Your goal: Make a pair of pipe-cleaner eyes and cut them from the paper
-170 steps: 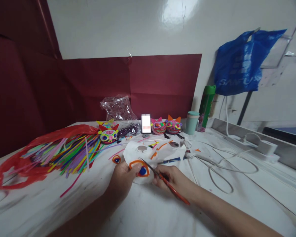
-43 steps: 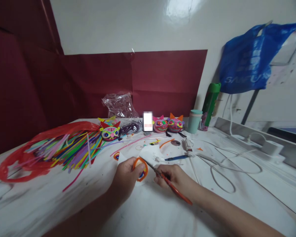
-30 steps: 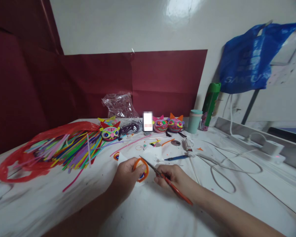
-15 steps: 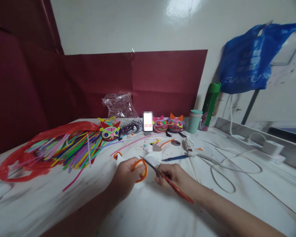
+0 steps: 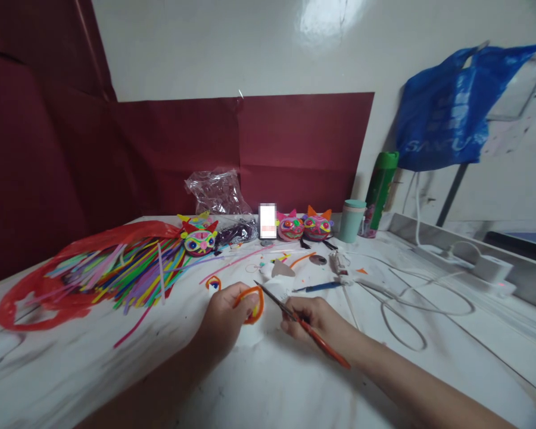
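Note:
My left hand [image 5: 223, 313] pinches an orange fuzzy loop [image 5: 259, 307], bent like a pipe cleaner, between thumb and fingers. Some yellow shows inside the loop, partly behind the thumb. In my right hand [image 5: 315, 319] is a pair of scissors [image 5: 286, 308] with orange-red handles, the dark blades pointing up and left. Their tips lie close to the loop's upper right edge; whether they touch it I cannot tell. Just beyond my left hand, a small orange-rimmed eye-like piece [image 5: 213, 285] with a dark blue centre rests on the table.
Colourful pipe cleaners [image 5: 138, 274] spill from a red plastic bag [image 5: 40, 322] at left. Decorated animal heads [image 5: 199, 239] stand along the back. A blue pen-like tool [image 5: 319, 287], a green cup [image 5: 352, 220] and white cables [image 5: 406, 307] are to the right.
My left hand has turned the orange loop slightly. A white corner beside that hand no longer shows, and the eye-like piece behind it is more visible. The scissors stay nearly still.

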`<state>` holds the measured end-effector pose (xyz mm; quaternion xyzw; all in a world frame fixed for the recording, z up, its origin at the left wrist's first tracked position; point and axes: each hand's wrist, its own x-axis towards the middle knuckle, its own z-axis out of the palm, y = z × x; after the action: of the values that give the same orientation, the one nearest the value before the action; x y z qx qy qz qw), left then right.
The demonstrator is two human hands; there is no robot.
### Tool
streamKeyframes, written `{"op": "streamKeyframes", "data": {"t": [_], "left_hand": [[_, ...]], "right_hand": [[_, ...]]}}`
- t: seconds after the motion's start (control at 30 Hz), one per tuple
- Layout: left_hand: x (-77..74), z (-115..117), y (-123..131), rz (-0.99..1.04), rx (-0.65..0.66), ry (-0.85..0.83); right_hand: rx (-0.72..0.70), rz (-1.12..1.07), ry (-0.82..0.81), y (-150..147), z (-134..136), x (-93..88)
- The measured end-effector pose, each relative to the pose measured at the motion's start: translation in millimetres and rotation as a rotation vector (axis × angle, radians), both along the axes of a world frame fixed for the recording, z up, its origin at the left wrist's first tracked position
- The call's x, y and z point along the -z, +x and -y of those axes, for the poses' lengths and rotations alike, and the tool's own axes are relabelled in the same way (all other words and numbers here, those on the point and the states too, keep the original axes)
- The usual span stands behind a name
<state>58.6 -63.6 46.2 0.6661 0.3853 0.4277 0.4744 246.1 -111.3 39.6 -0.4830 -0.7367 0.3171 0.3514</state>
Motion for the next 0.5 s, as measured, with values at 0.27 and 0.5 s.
{"op": "streamKeyframes", "data": {"t": [0.27,0.5], "left_hand": [[-2.4,-0.9,-1.1,-0.072,0.035,-0.006],[-6.6,-1.0,-1.6,-0.072,0.045,-0.002]], "right_hand": [[-0.022,0.002,0.009,3.3,-0.6,2.8],[0.033,0.047,0.018,2.9,-1.2,4.5]]}}
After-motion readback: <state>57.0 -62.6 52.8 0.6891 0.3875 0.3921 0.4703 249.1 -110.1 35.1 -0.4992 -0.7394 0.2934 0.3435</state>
